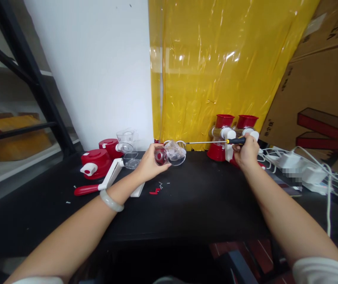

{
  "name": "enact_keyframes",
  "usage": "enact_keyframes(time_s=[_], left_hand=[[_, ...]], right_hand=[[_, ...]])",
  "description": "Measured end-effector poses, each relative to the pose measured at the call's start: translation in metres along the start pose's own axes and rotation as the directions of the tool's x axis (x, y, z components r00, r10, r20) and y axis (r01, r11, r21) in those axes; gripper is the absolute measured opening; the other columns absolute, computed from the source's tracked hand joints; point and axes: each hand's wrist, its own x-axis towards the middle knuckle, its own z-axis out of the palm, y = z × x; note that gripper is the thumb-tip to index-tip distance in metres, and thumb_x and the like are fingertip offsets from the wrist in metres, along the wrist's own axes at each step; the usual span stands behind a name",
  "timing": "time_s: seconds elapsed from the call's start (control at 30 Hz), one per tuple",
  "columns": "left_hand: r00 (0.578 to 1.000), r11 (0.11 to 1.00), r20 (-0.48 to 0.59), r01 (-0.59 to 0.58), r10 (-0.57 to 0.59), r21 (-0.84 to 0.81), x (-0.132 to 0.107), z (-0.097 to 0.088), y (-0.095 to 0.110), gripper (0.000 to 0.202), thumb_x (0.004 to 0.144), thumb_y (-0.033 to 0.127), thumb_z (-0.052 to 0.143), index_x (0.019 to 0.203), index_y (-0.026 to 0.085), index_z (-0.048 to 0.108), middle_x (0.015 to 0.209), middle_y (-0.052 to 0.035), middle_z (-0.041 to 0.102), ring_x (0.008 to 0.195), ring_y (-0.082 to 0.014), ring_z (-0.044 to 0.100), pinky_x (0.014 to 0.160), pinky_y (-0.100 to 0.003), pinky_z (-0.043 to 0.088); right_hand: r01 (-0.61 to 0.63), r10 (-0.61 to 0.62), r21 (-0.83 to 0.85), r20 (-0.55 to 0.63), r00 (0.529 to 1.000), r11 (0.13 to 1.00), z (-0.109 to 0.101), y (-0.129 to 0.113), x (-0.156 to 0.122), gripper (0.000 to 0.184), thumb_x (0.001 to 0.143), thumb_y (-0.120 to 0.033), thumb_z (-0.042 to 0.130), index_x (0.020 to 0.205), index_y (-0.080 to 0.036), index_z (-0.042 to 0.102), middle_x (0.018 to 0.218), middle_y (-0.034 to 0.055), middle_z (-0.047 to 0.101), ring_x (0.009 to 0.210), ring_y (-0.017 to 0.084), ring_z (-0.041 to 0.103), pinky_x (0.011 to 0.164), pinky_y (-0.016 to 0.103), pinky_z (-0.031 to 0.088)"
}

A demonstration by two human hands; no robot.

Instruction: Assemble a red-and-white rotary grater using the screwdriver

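My left hand (150, 162) is closed around a clear plastic housing (173, 152) with a red part inside, held just above the black table (198, 197). My right hand (246, 151) grips a screwdriver (216, 141) by its black and yellow handle. The thin metal shaft points left, and its tip reaches the clear housing. A pale bangle sits on my left wrist.
Two assembled red and white grinders (234, 134) stand behind my right hand. Red bases (98, 159), a clear cup (126, 140) and a white crank with a red handle (100, 184) lie at the left. White chargers and cables (302, 169) lie at the right. Yellow film and cardboard boxes stand behind.
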Motion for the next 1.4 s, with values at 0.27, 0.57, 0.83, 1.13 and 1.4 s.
enact_keyframes(time_s=[0.27,0.57,0.83,1.13,1.4], left_hand=[[0.988,0.986,0.117,-0.119,0.105,0.117,0.005,-0.012,0.002,0.064,0.067,0.027,0.081,0.125,0.023,0.054,0.127,-0.0098,0.059,0.123,-0.0308,0.057,0.107,-0.052,0.046],[0.976,0.985,0.185,-0.132,0.111,0.106,0.006,-0.015,0.000,0.066,0.069,0.026,0.081,0.129,0.024,0.054,0.130,-0.0091,0.059,0.123,-0.0290,0.058,0.107,-0.049,0.046],[0.971,0.987,0.201,-0.146,0.130,0.067,0.006,-0.015,0.000,0.066,0.070,0.029,0.080,0.131,0.024,0.054,0.131,-0.0105,0.059,0.123,-0.0295,0.058,0.107,-0.050,0.045],[0.971,0.988,0.200,-0.143,0.128,0.059,0.006,-0.015,0.000,0.067,0.071,0.029,0.080,0.131,0.024,0.053,0.132,-0.0107,0.059,0.123,-0.0293,0.058,0.108,-0.051,0.045],[0.970,0.988,0.205,-0.146,0.133,0.049,0.006,-0.014,0.002,0.067,0.071,0.029,0.080,0.132,0.024,0.053,0.132,-0.0104,0.059,0.122,-0.0295,0.059,0.107,-0.050,0.046]], right_hand=[[0.040,-0.039,-0.097,0.019,0.999,0.994,0.001,0.004,-0.002,0.032,0.081,-0.035,0.066,0.067,-0.022,0.041,0.052,-0.0100,0.045,0.033,0.003,0.035,0.030,0.016,0.027],[0.105,-0.097,-0.148,0.057,0.994,0.983,-0.004,0.013,-0.001,0.032,0.081,-0.036,0.067,0.066,-0.022,0.042,0.052,-0.0093,0.046,0.032,0.004,0.037,0.029,0.017,0.029],[0.059,-0.053,-0.132,0.048,0.997,0.989,-0.002,0.013,-0.002,0.031,0.081,-0.035,0.067,0.068,-0.022,0.043,0.052,-0.0104,0.045,0.031,0.003,0.036,0.028,0.016,0.029],[0.073,-0.065,-0.124,0.064,0.996,0.990,-0.002,0.012,-0.004,0.033,0.082,-0.036,0.067,0.068,-0.022,0.041,0.054,-0.0098,0.045,0.032,0.004,0.036,0.028,0.017,0.029],[0.039,-0.034,-0.112,0.047,0.998,0.993,0.000,0.012,-0.006,0.029,0.082,-0.033,0.067,0.068,-0.022,0.043,0.053,-0.0097,0.046,0.032,0.004,0.037,0.029,0.016,0.028]])
